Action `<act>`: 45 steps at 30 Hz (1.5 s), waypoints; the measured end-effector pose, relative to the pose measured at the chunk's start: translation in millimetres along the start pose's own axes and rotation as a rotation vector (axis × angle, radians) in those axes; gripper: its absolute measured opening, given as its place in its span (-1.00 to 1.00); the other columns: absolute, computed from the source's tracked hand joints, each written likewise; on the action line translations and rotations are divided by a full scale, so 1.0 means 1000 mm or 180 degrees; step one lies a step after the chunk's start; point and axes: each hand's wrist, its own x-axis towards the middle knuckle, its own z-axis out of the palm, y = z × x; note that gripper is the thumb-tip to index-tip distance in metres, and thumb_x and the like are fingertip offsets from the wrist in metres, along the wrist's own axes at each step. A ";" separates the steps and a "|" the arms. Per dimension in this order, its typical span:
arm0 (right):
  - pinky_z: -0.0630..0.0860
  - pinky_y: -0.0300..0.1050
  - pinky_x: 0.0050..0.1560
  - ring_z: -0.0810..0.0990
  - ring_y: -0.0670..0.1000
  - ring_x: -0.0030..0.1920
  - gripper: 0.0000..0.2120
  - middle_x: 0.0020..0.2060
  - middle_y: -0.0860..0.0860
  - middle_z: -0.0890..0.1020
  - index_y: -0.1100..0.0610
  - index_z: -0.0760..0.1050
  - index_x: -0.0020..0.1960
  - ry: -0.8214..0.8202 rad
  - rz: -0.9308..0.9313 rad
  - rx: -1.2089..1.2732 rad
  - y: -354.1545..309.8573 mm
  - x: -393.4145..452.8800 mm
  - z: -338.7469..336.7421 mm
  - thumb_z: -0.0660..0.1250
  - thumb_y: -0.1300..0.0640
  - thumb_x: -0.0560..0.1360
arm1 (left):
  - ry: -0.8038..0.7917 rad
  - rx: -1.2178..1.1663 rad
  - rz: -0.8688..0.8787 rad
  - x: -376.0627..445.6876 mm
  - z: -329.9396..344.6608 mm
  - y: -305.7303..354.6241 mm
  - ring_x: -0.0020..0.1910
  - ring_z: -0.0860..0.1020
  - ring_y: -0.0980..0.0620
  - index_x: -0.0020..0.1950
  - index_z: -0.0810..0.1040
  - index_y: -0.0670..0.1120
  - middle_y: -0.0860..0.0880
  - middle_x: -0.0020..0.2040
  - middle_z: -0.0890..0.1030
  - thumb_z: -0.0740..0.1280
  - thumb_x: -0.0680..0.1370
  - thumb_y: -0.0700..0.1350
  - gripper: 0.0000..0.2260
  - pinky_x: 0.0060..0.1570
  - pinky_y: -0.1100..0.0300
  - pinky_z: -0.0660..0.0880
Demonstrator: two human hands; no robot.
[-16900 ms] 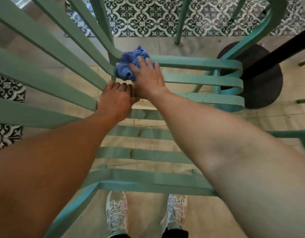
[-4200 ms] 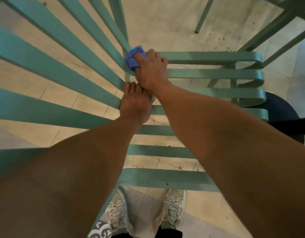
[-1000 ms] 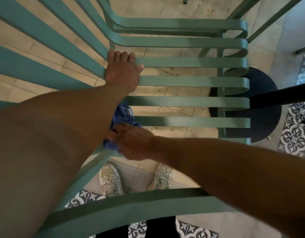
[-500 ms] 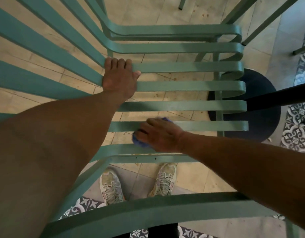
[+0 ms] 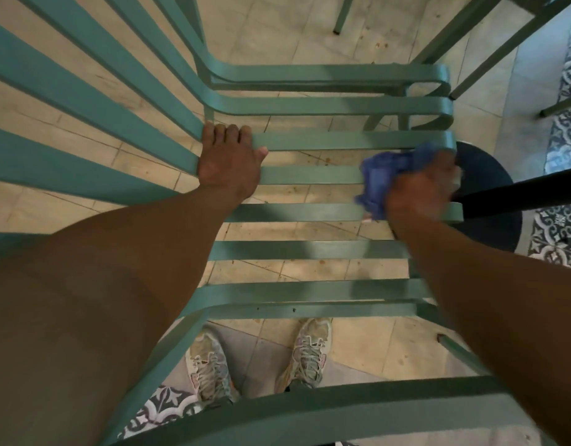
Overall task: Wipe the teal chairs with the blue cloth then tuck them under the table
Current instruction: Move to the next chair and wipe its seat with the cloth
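1. Head view looks down through the slatted seat of a teal chair [image 5: 309,175] to the tiled floor [image 5: 277,33] and two sneakers [image 5: 305,358].
2. Right hand [image 5: 419,191] grips the bunched blue cloth [image 5: 387,172], fingers curled round it, at the seat's right edge; the hand is motion-blurred.
3. Half a second ago this hand and cloth were lower and nearer the seat's middle, on a slat closer to the front; now they sit across the third and fourth slats from the back, by the curved slat ends.
4. Left hand [image 5: 229,159] has stayed at the seat's left edge, fingers hooked over a slat where the backrest bars meet it.
5. Beyond the right edge, a dark round base [image 5: 490,194] and black bar [image 5: 519,197] show, with patterned tiles [image 5: 564,123] further right.
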 end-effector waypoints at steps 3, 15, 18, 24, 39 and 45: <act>0.50 0.04 0.02 0.51 0.01 0.07 -0.72 0.06 0.01 0.55 0.21 0.46 0.20 0.0911 0.0813 -0.0204 -0.085 0.040 0.075 0.23 0.12 0.54 | -0.0061 0.0072 0.0096 -0.002 -0.002 -0.003 0.34 0.33 -0.23 0.43 0.29 -0.19 -0.23 0.31 0.43 0.08 0.63 0.09 -0.53 0.47 -0.12 0.04; 0.54 0.19 -0.01 0.47 0.27 0.14 -0.60 0.19 0.21 0.44 0.10 0.33 0.29 0.1020 0.1464 -0.1225 0.047 0.016 -0.013 0.23 0.00 0.49 | 0.0120 -0.0164 0.0061 0.000 0.004 -0.004 0.34 0.32 -0.26 0.44 0.32 -0.20 -0.25 0.35 0.41 0.00 0.66 0.11 -0.50 0.48 -0.13 0.00; 0.43 0.17 0.18 0.40 0.29 0.27 -0.48 0.28 0.23 0.38 0.15 0.26 0.39 0.1586 0.2147 -0.0649 0.045 0.046 -0.006 0.25 0.08 0.46 | 0.0147 -0.0118 0.0040 -0.001 0.005 -0.002 0.33 0.32 -0.26 0.43 0.32 -0.20 -0.25 0.33 0.41 -0.01 0.66 0.11 -0.50 0.48 -0.14 0.00; 0.43 0.03 0.02 0.50 0.21 0.13 -0.61 0.17 0.19 0.48 0.15 0.41 0.29 0.0274 0.0081 -0.0513 -0.140 0.092 0.103 0.26 0.15 0.48 | -0.0031 0.0120 0.0194 -0.003 0.001 -0.005 0.29 0.34 -0.24 0.42 0.32 -0.19 -0.22 0.27 0.45 0.12 0.57 0.06 -0.50 0.48 -0.12 0.02; 0.45 0.04 0.14 0.47 0.16 0.23 -0.65 0.25 0.14 0.44 0.15 0.35 0.30 0.1348 0.1960 -0.0649 -0.011 0.120 0.008 0.24 0.16 0.53 | 0.0230 -0.0216 0.0034 -0.002 0.007 -0.003 0.29 0.34 -0.26 0.39 0.34 -0.21 -0.23 0.28 0.44 0.01 0.66 0.09 -0.54 0.47 -0.13 0.03; 0.47 0.04 0.06 0.52 0.18 0.13 -0.62 0.15 0.16 0.51 0.13 0.43 0.27 -0.0055 -0.0249 -0.0335 -0.150 0.164 0.106 0.18 0.23 0.46 | 0.0156 -0.0091 0.0208 -0.006 0.004 -0.005 0.43 0.27 -0.27 0.50 0.27 -0.24 -0.30 0.40 0.40 0.08 0.64 0.02 -0.50 0.51 -0.14 -0.06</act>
